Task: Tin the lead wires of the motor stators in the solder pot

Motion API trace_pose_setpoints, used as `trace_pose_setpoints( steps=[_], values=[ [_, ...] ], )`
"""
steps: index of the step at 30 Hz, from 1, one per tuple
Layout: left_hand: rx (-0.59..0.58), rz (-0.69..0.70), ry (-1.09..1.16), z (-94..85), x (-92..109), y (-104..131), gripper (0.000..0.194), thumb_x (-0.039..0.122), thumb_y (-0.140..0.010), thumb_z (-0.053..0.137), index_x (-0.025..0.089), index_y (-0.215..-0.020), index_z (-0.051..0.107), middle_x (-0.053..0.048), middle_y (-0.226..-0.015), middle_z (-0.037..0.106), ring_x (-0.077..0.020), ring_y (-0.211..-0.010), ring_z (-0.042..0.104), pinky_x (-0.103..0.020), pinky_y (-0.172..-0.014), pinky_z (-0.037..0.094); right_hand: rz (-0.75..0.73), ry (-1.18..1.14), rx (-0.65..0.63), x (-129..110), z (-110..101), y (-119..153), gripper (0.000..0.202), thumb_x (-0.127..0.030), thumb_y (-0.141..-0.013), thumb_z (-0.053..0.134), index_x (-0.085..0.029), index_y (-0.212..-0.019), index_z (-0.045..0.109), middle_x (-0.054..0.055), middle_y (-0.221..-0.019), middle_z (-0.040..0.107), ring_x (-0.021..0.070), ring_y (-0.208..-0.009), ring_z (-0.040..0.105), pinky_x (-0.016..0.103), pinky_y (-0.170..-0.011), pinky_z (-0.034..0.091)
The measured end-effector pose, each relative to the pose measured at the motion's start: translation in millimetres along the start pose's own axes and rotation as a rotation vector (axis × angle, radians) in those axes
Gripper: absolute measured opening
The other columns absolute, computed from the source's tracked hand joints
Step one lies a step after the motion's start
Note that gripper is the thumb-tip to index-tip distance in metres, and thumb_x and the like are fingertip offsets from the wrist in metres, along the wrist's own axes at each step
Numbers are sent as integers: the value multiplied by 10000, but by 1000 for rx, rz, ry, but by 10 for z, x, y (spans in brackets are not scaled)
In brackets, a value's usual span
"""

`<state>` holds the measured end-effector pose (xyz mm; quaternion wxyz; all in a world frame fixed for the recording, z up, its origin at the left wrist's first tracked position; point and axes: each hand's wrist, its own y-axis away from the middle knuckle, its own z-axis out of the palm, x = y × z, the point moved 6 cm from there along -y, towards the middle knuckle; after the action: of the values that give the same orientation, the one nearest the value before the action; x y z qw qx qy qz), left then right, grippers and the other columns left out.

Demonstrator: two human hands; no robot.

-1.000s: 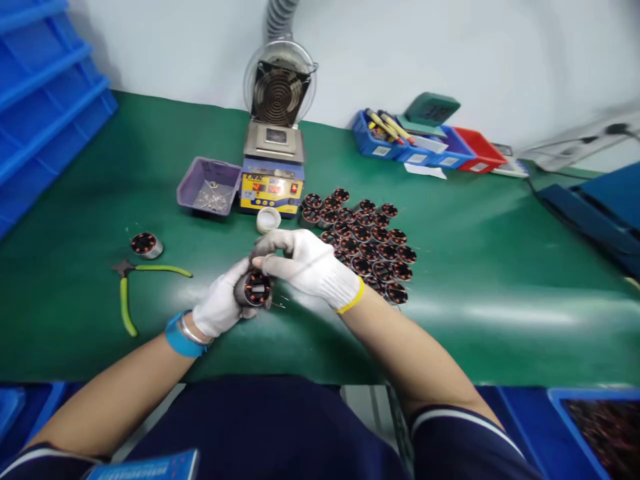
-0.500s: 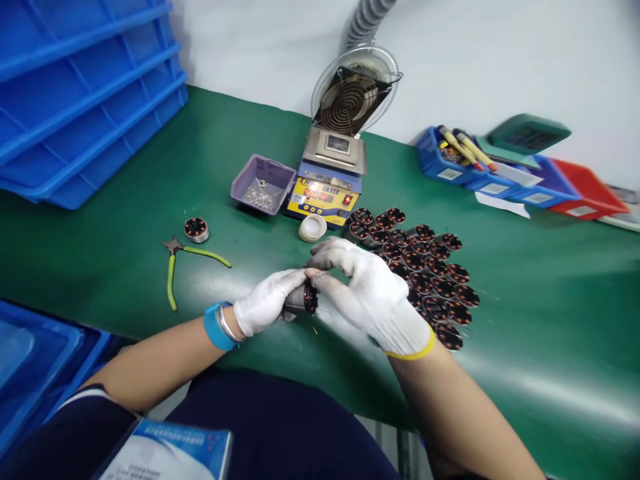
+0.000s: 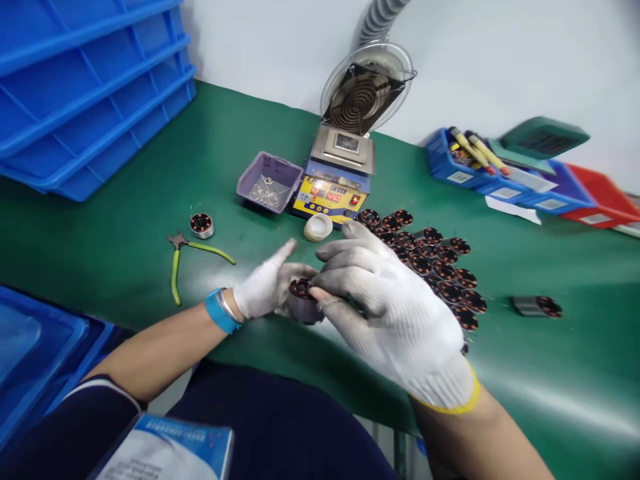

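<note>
In front of me, a dark cylindrical motor stator with copper windings stands nearly upright, its open end facing up. My left hand, in a white glove, grips it from the left with the thumb raised. My right hand, in a smudged white glove, has its thumb and forefinger pinched at the stator's upper right rim; the other fingers curve above. Whether a wire is between those fingertips I cannot make out. Beyond the right hand is a cluster of similar stators, partly hidden by it.
Green-handled cutters lie opened at left beside a short stator. Behind are a purple bin, a white cup and a solder pot. One stator lies at right. Blue crates rise at left; small bins stand back right.
The held stator has turned from sideways to nearly upright. My right hand has come lower and closer, fingers onto its rim. A stator now lies right of the cluster, where bare table showed before.
</note>
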<state>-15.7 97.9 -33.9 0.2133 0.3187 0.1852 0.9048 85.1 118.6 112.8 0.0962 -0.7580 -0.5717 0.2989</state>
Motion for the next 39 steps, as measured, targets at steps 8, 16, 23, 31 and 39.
trace_pose_setpoints(
  steps=[8,16,23,31,39],
  values=[
    [-31,238,264,77,163,88,172,299,-858,640,166,-749,647,-38,-837,715,-178,-817,690,-308,-794,556,40,28,37,115,-68,45,69,-197,-886,635,-254,-865,667,47,-917,717,264,-1022,700,591,-1128,445],
    [-185,108,-101,171,-27,167,428,410,-659,901,146,-956,741,-79,-859,716,-200,-735,680,-321,-638,595,173,-111,157,175,-94,199,97,-241,-917,623,-248,-827,657,36,-849,707,239,-989,707,524,-1066,517],
    [87,285,-167,99,158,170,536,413,-583,940,157,-1007,736,-97,-1010,731,-221,-801,696,-363,-679,618,407,-39,345,423,-112,655,369,-439,-870,666,-227,-1170,636,102,-1119,687,291,-1120,663,514,-1007,546],
    [259,571,-600,68,199,181,256,410,-753,779,176,-857,765,-68,-931,758,-222,-882,678,-312,-845,556,216,-93,86,445,587,646,531,-239,-847,653,-197,-1355,505,139,-1361,614,275,-1320,554,491,-1112,478],
    [190,628,-687,27,474,336,306,390,-810,689,192,-581,650,-21,-550,581,-132,-438,493,-251,-426,391,432,8,145,562,461,747,448,-223,-851,624,-200,-1291,545,127,-1315,656,255,-1206,650,418,-1016,559]
  ],
)
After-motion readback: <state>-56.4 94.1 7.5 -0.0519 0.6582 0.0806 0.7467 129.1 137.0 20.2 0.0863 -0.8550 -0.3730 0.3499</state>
